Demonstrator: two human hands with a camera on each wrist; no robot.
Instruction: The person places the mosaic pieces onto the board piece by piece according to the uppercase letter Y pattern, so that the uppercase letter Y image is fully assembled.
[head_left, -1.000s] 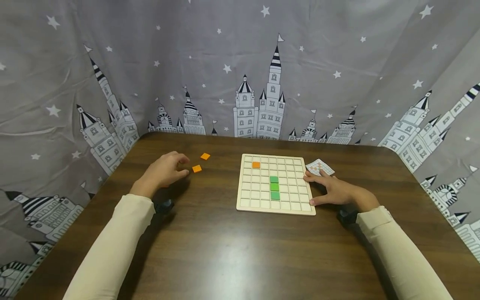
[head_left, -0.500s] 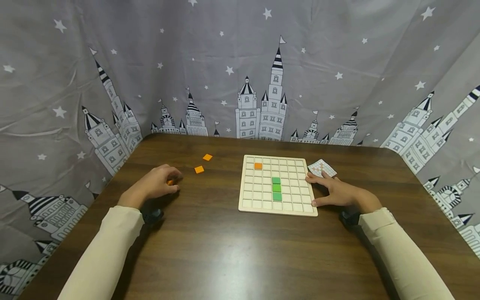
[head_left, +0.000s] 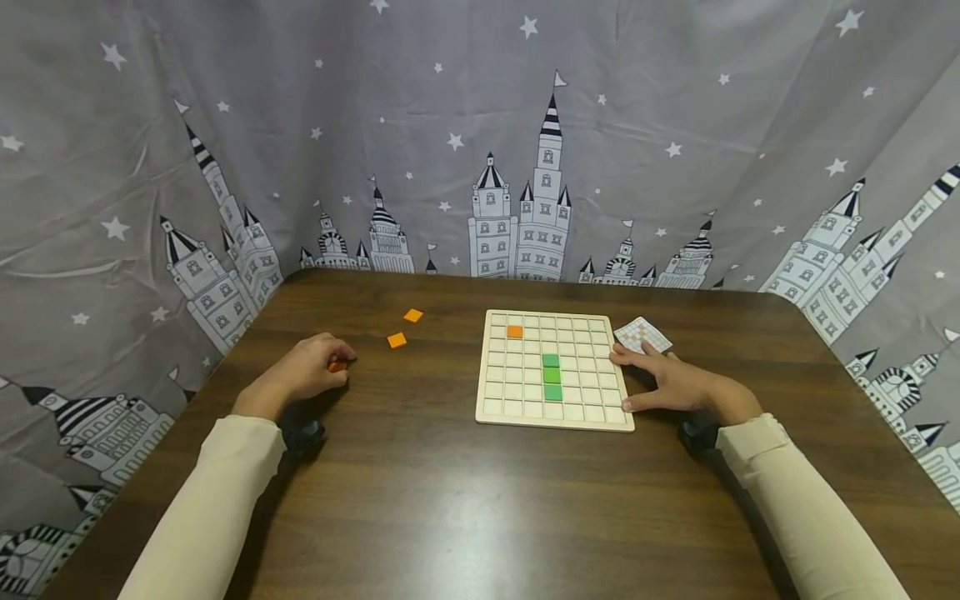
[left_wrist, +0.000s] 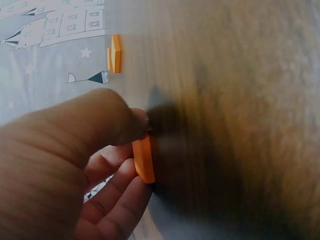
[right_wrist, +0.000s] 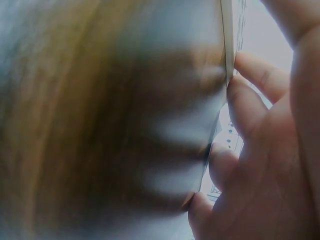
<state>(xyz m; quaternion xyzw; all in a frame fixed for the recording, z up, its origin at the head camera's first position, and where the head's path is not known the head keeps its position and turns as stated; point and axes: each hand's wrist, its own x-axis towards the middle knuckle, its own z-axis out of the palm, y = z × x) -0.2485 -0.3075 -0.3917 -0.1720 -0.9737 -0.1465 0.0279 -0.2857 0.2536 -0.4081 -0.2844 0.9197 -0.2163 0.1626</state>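
Between the thumb and fingers of my left hand (head_left: 300, 371) is an orange square tile (left_wrist: 144, 159), just at the tabletop on the left. Only a small part of that tile shows in the head view. My right hand (head_left: 682, 385) rests against the right edge of a pale gridded board (head_left: 480, 410), thumb near its lower right corner and fingers spread. In the grid sit an orange tile (head_left: 514, 332) near the upper left and a column of green tiles (head_left: 551, 376) near the middle. A small card with a patterned grid (head_left: 639, 332) lies partly behind my right fingers.
Two loose orange tiles lie beyond my left hand, a nearer tile (head_left: 397, 340) and a farther tile (head_left: 413, 315). The brown wooden table (head_left: 420, 483) ends at a grey curtain (head_left: 360, 108) printed with castles and stars.
My left hand has drawn back left and toward me, away from the two loose orange tiles, and now holds another orange tile. The right hand stays at the board's edge.
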